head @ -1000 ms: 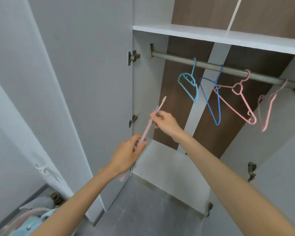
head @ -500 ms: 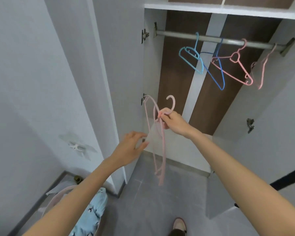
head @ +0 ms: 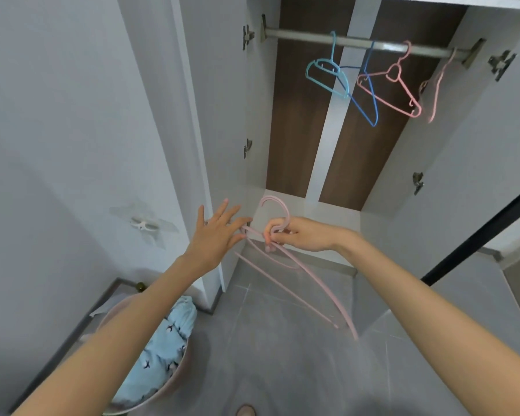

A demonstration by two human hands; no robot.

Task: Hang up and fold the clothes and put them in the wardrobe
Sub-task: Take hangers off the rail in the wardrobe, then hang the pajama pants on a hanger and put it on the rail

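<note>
My right hand (head: 300,235) grips a pale pink hanger (head: 285,273) at the neck just under its hook, in front of the open wardrobe. The hanger's bars slant down to the right over the floor. My left hand (head: 218,235) is spread with straight fingers, its fingertips touching the hanger's left shoulder. A light blue garment with small dark bird prints (head: 162,343) lies in a round pink basket (head: 174,388) at the lower left. On the wardrobe rail (head: 300,37) hang a turquoise hanger (head: 324,75), a blue hanger (head: 370,109) and two pink hangers (head: 397,91).
The wardrobe's left door (head: 213,115) stands open beside my left hand, and the right door (head: 475,145) is open too. A white wall (head: 57,130) runs along the left. Grey tiled floor (head: 282,355) lies below, with a shoe tip (head: 245,411) at the bottom edge.
The pink hanger has turned from hanging edge-on to slanting flat toward the right. My left hand let go and opened, fingers spread. The view dropped lower, showing more of the basket.
</note>
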